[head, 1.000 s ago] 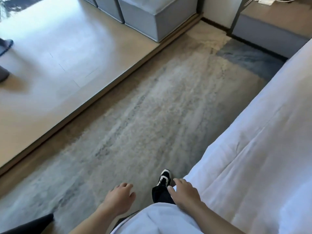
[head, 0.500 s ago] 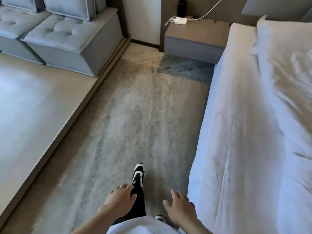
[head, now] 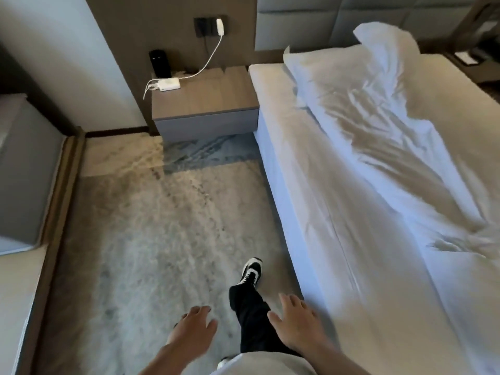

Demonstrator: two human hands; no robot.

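At the far left stands a grey seat (head: 24, 171); the carpet (head: 162, 226) runs beside it toward a nightstand (head: 205, 104) bearing a black cylinder (head: 160, 63) and a white charger (head: 169, 84); low in view the left hand (head: 193, 327) hangs over the carpet, grip released, fingers loose, holding nothing; a black-and-white shoe (head: 251, 272) shows between the hands; the right hand (head: 296, 320), grip likewise released, fingers spread, hovers just beside the bed (head: 338, 212); a rumpled white duvet (head: 392, 117) lies on the bed.

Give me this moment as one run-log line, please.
left hand: open, empty | right hand: open, empty, near bed edge | shoe: forward on carpet | duvet: rumpled on bed
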